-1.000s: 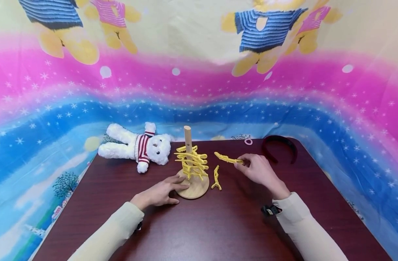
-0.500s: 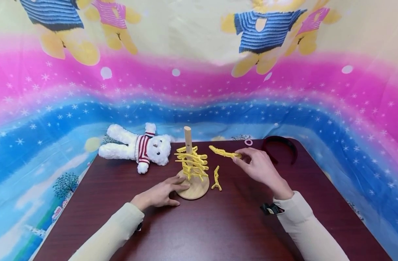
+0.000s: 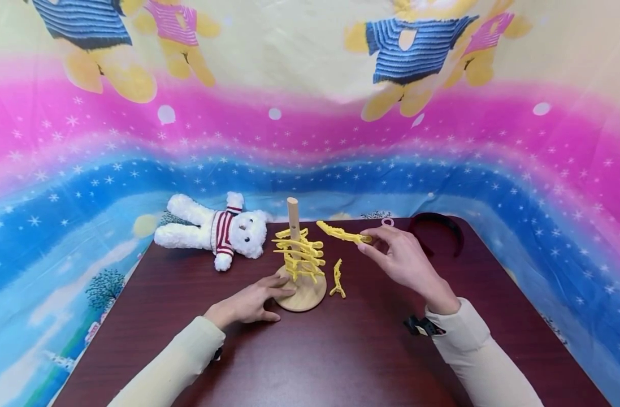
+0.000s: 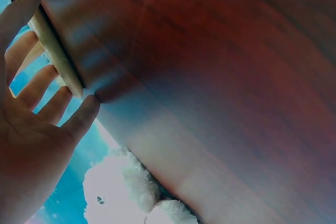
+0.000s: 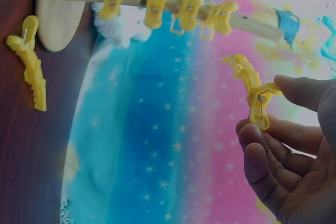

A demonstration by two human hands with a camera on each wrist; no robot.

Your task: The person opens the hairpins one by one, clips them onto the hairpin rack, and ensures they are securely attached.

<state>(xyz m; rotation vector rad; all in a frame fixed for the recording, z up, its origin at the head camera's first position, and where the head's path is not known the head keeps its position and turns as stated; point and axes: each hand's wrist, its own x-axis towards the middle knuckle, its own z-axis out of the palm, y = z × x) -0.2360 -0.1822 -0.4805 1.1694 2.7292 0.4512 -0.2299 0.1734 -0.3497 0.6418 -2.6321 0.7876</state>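
A round wooden base (image 3: 306, 297) carries an upright post (image 3: 293, 211) with several yellow alligator hair clips (image 3: 303, 249) clipped to it, one above another. My left hand (image 3: 248, 299) rests at the base's left side, fingers spread and extended against its edge. To the right of the post, my right hand (image 3: 403, 260) pinches another yellow alligator hair clip (image 5: 252, 90) by its handles between thumb and fingers. That clip's long tip points left, toward the upper post, with a gap between. A loose yellow hair clip (image 3: 337, 278) lies on the table just right of the base.
A white teddy bear (image 3: 220, 226) in a red-striped top lies on its back at the left rear. Behind my right hand sit a dark headband (image 3: 454, 232) and a small pink ring (image 3: 387, 221). A printed curtain (image 3: 310, 135) hangs behind the brown table (image 3: 320, 362).
My right hand has moved left and slightly up, bringing its hair clip closer to the post. The left hand stays at the base.
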